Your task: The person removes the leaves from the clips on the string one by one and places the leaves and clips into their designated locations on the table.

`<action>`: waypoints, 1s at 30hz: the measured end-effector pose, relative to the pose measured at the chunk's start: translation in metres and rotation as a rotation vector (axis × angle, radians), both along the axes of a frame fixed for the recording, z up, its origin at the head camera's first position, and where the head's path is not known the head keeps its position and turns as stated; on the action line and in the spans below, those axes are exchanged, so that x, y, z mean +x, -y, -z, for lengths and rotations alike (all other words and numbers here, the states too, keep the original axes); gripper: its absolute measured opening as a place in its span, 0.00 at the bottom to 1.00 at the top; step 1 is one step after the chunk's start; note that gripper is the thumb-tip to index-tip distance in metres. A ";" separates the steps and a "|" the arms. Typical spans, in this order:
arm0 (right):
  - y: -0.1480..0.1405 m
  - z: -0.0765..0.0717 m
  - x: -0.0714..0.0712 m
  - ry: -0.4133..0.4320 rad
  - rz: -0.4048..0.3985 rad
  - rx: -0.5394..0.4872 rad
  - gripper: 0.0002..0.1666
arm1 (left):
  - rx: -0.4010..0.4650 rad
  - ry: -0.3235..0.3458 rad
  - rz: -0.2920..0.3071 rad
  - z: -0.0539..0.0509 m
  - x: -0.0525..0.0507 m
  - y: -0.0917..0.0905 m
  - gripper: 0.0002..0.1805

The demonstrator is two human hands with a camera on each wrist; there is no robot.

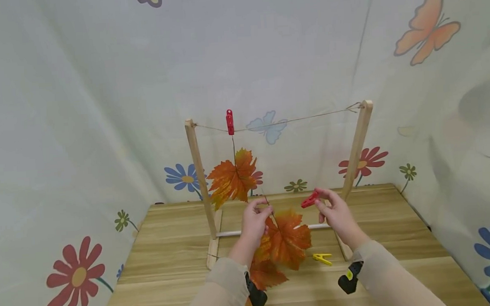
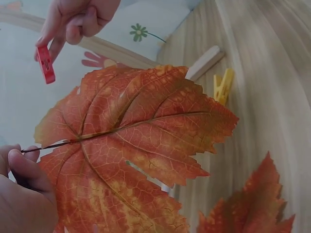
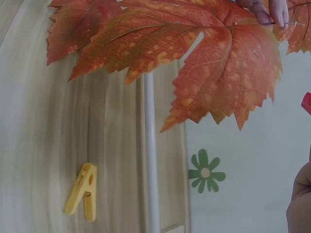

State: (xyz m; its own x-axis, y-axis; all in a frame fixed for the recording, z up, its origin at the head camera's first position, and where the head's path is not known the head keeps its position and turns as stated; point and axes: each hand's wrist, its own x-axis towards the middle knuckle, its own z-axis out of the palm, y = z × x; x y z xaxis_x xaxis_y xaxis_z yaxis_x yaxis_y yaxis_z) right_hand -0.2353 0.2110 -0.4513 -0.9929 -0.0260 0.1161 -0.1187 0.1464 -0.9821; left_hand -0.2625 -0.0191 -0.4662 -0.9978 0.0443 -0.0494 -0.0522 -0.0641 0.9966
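My left hand point(image 1: 255, 221) pinches the thin dark stem of an orange-red artificial maple leaf point(image 1: 290, 239), which hangs below and to the right of the fingers. In my right hand point(image 1: 335, 213) a red clothespin point(image 1: 309, 199) is held between thumb and fingers, apart from the leaf. Above, a second red clothespin point(image 1: 230, 122) sits on the twine point(image 1: 302, 118) and holds another leaf point(image 1: 233, 177) by its stem. One more leaf point(image 2: 250, 204) lies on the table under the held one, partly hidden by it and the left arm.
A wooden frame with a left post point(image 1: 200, 179) and right post point(image 1: 357, 151) carries the twine. A white rod point(image 1: 230, 233) joins its feet low down. On the wooden table point(image 1: 163, 270) lies a yellow clothespin point(image 1: 322, 258). A printed curtain hangs behind.
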 end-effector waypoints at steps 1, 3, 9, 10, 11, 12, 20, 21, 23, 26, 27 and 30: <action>-0.001 0.003 0.001 0.004 0.001 -0.001 0.28 | 0.001 0.005 -0.004 0.003 0.001 0.001 0.11; -0.002 0.009 0.002 0.014 0.005 -0.003 0.28 | -0.004 0.012 -0.007 0.008 0.003 0.004 0.11; -0.006 0.030 0.006 0.064 0.012 -0.028 0.29 | -0.018 0.053 -0.028 0.024 0.007 0.014 0.11; -0.007 0.033 0.007 0.069 0.014 -0.028 0.28 | -0.018 0.055 -0.032 0.026 0.007 0.015 0.10; -0.007 0.035 0.008 0.071 0.019 -0.023 0.28 | -0.013 0.056 -0.035 0.029 0.008 0.017 0.10; -0.007 0.038 0.009 0.072 0.019 -0.023 0.27 | -0.010 0.062 -0.037 0.027 0.010 0.019 0.10; -0.011 0.054 0.014 0.079 0.020 -0.014 0.25 | 0.051 0.069 -0.102 0.046 0.008 0.030 0.10; -0.012 0.056 0.015 0.087 0.026 -0.014 0.25 | 0.063 0.078 -0.111 0.047 0.008 0.031 0.10; -0.012 0.060 0.016 0.106 0.034 -0.017 0.25 | 0.084 0.097 -0.133 0.049 0.008 0.035 0.10; -0.013 0.064 0.018 0.126 0.045 -0.037 0.26 | 0.103 0.116 -0.155 0.053 0.009 0.040 0.10; -0.013 0.065 0.019 0.134 0.047 -0.032 0.26 | 0.113 0.119 -0.164 0.054 0.009 0.042 0.10; -0.014 0.069 0.022 0.154 0.055 -0.020 0.27 | 0.128 0.126 -0.181 0.057 0.011 0.048 0.11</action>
